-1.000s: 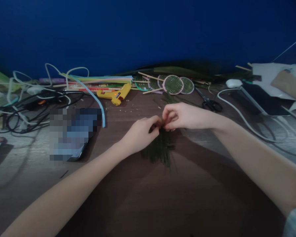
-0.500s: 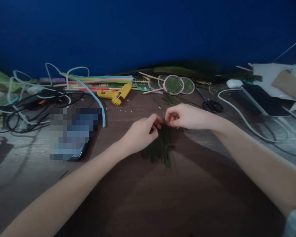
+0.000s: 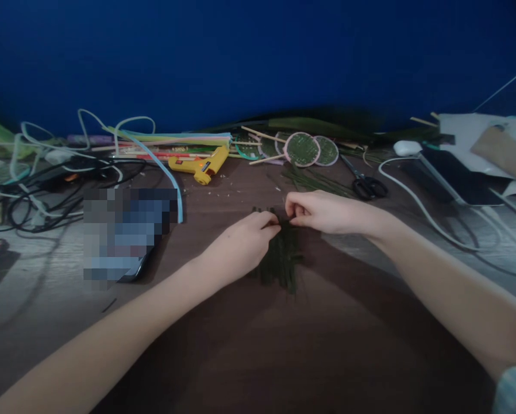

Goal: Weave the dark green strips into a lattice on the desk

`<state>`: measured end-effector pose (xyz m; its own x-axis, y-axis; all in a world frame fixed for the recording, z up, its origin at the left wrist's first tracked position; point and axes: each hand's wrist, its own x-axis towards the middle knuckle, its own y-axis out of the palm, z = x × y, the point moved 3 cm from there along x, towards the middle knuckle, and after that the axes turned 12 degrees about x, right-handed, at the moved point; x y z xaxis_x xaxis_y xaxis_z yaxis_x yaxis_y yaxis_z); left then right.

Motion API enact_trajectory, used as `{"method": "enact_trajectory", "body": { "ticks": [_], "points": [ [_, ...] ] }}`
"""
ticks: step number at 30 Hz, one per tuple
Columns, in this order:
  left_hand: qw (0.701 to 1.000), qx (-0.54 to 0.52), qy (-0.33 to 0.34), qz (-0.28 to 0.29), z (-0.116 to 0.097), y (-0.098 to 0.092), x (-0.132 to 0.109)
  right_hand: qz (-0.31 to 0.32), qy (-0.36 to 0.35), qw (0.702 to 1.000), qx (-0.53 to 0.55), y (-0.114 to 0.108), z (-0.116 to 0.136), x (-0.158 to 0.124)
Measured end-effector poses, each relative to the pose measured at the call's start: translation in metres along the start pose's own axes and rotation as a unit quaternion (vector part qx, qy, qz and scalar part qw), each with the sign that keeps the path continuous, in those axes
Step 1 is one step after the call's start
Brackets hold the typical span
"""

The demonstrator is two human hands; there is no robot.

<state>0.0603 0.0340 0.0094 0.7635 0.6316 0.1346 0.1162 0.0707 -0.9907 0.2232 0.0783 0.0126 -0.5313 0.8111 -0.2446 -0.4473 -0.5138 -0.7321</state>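
A small patch of dark green leaf strips (image 3: 286, 261), seemingly interwoven, lies on the brown table in front of me. My left hand (image 3: 245, 241) reaches over its upper left part, thumb and fingertips pinched together on a strip. At the upper right corner my right hand (image 3: 314, 211) has its fingers curled and the thumb against the forefinger, pinching a thin strip end there. The strip itself is mostly hidden by my fingers. More long loose leaf strips (image 3: 322, 183) lie just beyond my right hand.
Behind lie a yellow glue gun (image 3: 201, 167), round green discs with pink rims (image 3: 301, 149) on sticks, and black scissors (image 3: 365, 183). A phone (image 3: 143, 230) with a blurred screen is at left, near tangled cables (image 3: 38, 195). At right is another dark device (image 3: 460, 175) with a white cable.
My left fingers have closed from a loose curl into a pinch on the strips. My right hand has come slightly down and nearer to me, still pinching.
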Motion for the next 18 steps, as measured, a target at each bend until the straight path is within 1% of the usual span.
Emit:
{"method": "enact_trajectory", "body": {
  "ticks": [3,5,8,10,18],
  "points": [
    [0.996,0.078,0.027,0.017,-0.007,0.001,-0.001,-0.011,0.005,1.000,0.007,-0.001,0.001,0.000],
    [0.994,0.104,0.036,0.025,-0.009,0.001,-0.001,-0.028,0.001,1.000,0.014,-0.002,0.005,-0.001],
    [0.993,0.109,0.034,0.024,-0.010,-0.002,0.000,-0.049,-0.011,0.998,0.036,-0.003,0.012,-0.002],
    [0.994,0.103,0.025,0.026,-0.009,-0.002,-0.001,-0.043,-0.019,0.997,0.053,-0.001,0.014,-0.001],
    [0.994,0.106,0.000,0.014,-0.012,0.003,-0.003,-0.054,-0.022,0.996,0.072,0.008,0.007,0.007]
  ]
}}
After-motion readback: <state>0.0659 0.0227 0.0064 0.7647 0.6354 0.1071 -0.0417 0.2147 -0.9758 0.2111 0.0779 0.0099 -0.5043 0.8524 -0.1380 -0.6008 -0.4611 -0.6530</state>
